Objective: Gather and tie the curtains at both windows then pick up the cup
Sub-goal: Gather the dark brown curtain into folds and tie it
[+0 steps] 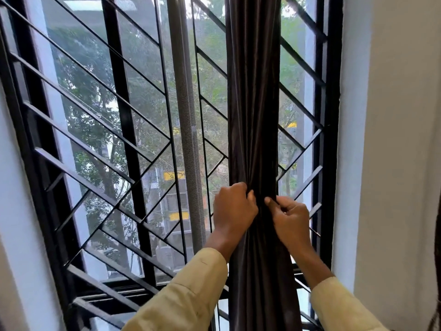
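Note:
A dark brown curtain (253,103) hangs gathered into a narrow bundle in front of the right half of the window. My left hand (232,206) grips the bundle from its left side, fingers curled into the folds. My right hand (290,217) pinches the fabric from the right at the same height, thumb pointing toward the left hand. The cloth narrows to a waist between the two hands and spreads again below them. No tie band can be made out, and no cup is in view.
A black metal window grille (124,130) with diagonal bars covers the window behind the curtain. A grey mesh strip (188,139) runs down the middle. White walls (393,139) flank the window at the right and lower left. Trees and a building show outside.

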